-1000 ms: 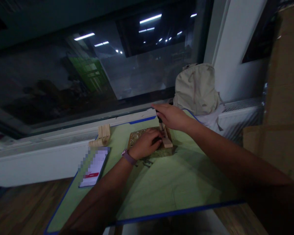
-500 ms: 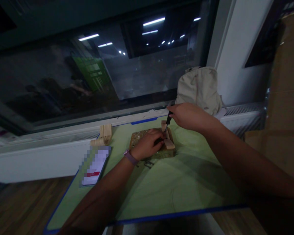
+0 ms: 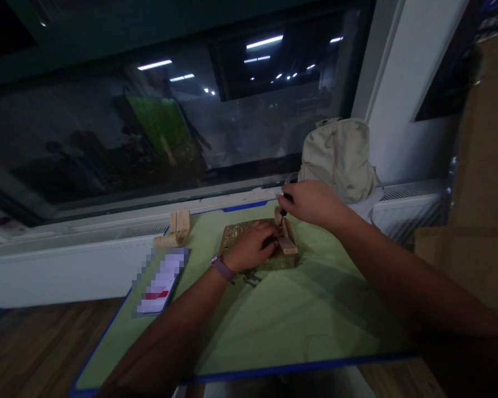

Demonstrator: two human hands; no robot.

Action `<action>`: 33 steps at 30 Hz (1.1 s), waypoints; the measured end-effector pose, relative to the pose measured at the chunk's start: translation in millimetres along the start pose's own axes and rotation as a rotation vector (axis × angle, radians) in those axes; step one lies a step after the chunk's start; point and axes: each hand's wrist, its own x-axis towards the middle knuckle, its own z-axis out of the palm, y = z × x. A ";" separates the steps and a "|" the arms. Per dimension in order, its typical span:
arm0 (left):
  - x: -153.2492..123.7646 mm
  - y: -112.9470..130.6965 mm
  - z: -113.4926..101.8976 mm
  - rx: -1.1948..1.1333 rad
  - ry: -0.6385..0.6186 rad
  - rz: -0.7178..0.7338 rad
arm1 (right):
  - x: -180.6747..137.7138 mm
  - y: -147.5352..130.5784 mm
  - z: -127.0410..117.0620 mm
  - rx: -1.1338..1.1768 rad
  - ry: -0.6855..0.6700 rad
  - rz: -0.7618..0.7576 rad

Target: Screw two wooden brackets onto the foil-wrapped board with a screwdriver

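Note:
A speckled brown board (image 3: 235, 232) lies on the green mat (image 3: 274, 320) near the window. On it stands a small pale wooden piece (image 3: 287, 243). My left hand (image 3: 252, 244), with a purple watch at the wrist, rests curled on the board and presses against that wooden piece. My right hand (image 3: 311, 200) is closed around a dark-handled screwdriver (image 3: 284, 209), whose tip points down at the top of the wooden piece. A few small dark screws (image 3: 249, 276) lie just in front of the board.
A second pale wooden assembly (image 3: 175, 230) sits at the mat's far left corner. A phone (image 3: 158, 281) lies on the mat's left edge. A beige backpack (image 3: 338, 156) leans on the sill at the right, with cardboard (image 3: 477, 182) beside it. Dark window glass is behind.
My right hand lifted and shifted the screwdriver to the right, then came back down slightly leftward onto the wooden piece. My left hand stayed on the board.

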 end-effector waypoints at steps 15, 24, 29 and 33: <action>-0.5 -0.9 0.4 -0.020 -0.001 0.010 | 9.5 9.0 21.6 0.198 0.098 -0.042; -0.8 -0.3 0.3 -0.008 -0.005 0.001 | 12.5 11.6 32.8 0.349 0.187 -0.135; -0.9 -0.9 0.8 -0.001 -0.006 0.009 | 23.2 22.8 47.1 0.792 0.200 -0.324; -0.9 -0.4 0.3 -0.004 -0.009 -0.001 | 25.5 21.4 53.7 0.969 0.233 -0.323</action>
